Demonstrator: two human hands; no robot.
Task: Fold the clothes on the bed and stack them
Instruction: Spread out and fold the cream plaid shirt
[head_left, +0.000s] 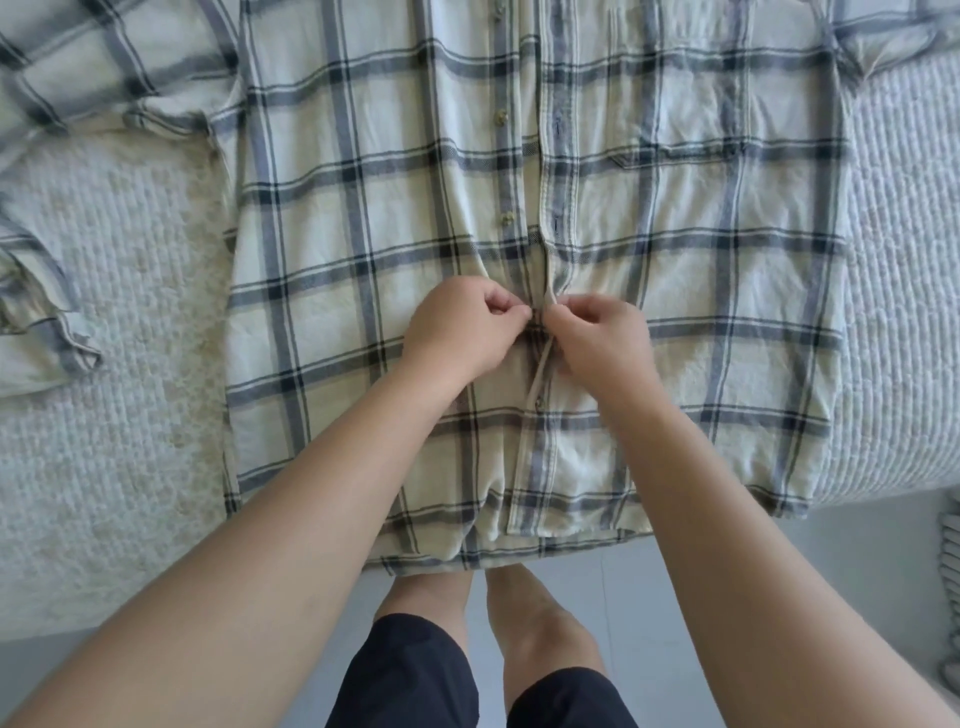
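A checked shirt is spread flat, front up, on the bed, with its hem at the near edge. The open front strip is pinched in the middle by the left hand and the right hand, perhaps at a button. No writing can be seen. The cloth looks soft, cream with dark lines; the bed cover is bumpy

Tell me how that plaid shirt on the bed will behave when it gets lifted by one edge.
The plaid shirt will probably drape and sag, not hold shape: it lies flat with soft wrinkles, and its sleeve is crumpled. It looks light, since the left hand and right hand lift the placket with fingertip pinches. The textured bedspread likely resists sliding.
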